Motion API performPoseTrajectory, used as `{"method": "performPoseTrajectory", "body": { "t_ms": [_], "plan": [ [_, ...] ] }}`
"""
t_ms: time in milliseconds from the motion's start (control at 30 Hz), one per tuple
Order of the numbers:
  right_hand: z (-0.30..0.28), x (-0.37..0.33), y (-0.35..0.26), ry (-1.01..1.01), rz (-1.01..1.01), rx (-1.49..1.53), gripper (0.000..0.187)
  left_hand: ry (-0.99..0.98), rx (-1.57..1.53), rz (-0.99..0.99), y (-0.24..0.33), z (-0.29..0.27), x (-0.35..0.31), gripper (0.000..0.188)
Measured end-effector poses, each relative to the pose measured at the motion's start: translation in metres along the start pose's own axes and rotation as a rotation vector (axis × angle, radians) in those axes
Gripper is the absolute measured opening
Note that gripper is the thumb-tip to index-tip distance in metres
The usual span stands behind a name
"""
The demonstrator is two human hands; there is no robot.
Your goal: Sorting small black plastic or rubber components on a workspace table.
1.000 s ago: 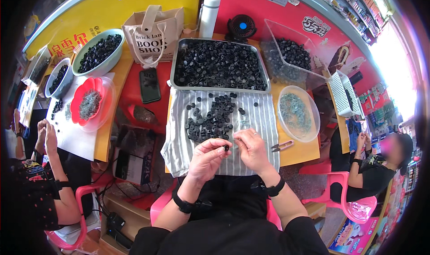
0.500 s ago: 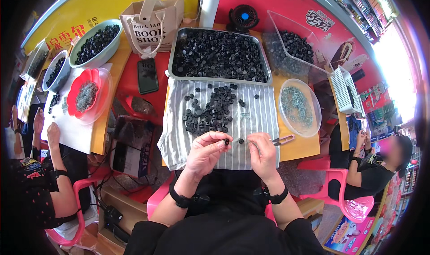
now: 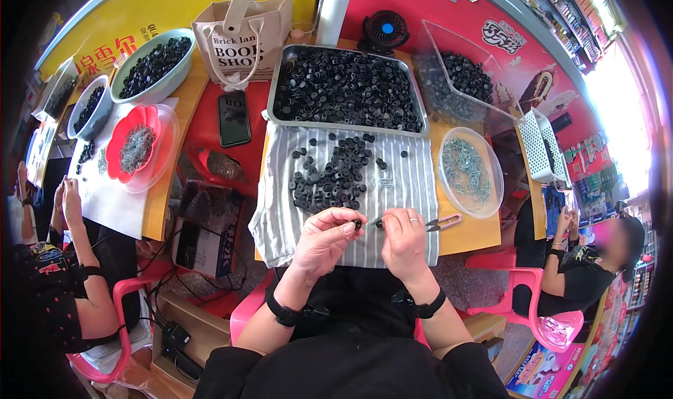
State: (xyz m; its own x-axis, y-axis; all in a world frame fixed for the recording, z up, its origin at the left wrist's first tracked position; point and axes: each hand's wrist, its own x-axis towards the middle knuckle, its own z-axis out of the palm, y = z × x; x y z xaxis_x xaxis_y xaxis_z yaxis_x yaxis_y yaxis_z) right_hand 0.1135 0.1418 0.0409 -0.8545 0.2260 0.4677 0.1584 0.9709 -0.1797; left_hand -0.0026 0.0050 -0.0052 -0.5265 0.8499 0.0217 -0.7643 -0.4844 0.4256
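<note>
My left hand (image 3: 328, 239) pinches a small black round plastic part (image 3: 357, 224) between thumb and forefinger. Just to its right, my right hand (image 3: 404, 239) has thumb and fingers closed, with another small black part (image 3: 379, 224) at the fingertips. Both hands are over the near part of a grey-and-white striped cloth (image 3: 410, 164). Beyond them lies a loose heap of small black round parts (image 3: 329, 178). A few thin metal pins (image 3: 385, 182) rest on the cloth right of the heap. Thread snips (image 3: 445, 222) lie beside my right hand.
A metal tray (image 3: 280, 121) full of black parts stands behind the cloth. An oval plastic lid (image 3: 449, 197) with metal pins lies at the right. Around them are a clear bin (image 3: 449, 105), a fan (image 3: 385, 31), a canvas bag (image 3: 242, 42) and a phone (image 3: 234, 119). Other people sit at both sides.
My right hand has moved left, bringing its fingertips to the black part near my left hand. My left hand keeps its pinch. At the left, another person's hands have come together.
</note>
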Motion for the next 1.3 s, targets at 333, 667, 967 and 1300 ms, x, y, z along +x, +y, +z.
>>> {"method": "performPoseTrajectory", "body": {
  "t_ms": [333,667,967,1300],
  "plan": [
    [0.008,-0.005,0.001,-0.008,-0.022,0.104,0.028,0.004,-0.006,-0.01,0.001,0.001,0.0,0.019],
    [0.006,-0.007,0.001,0.126,0.152,0.281,0.025,0.013,-0.002,-0.007,0.0,0.001,0.0,0.02],
    [0.018,-0.008,-0.01,0.126,0.258,0.529,0.022,0.015,-0.008,0.011,-0.001,0.0,-0.001,0.023],
    [-0.011,0.007,-0.046,0.257,0.273,0.854,0.018,-0.009,-0.081,-0.041,0.002,-0.002,-0.001,0.025]
  ]
}}
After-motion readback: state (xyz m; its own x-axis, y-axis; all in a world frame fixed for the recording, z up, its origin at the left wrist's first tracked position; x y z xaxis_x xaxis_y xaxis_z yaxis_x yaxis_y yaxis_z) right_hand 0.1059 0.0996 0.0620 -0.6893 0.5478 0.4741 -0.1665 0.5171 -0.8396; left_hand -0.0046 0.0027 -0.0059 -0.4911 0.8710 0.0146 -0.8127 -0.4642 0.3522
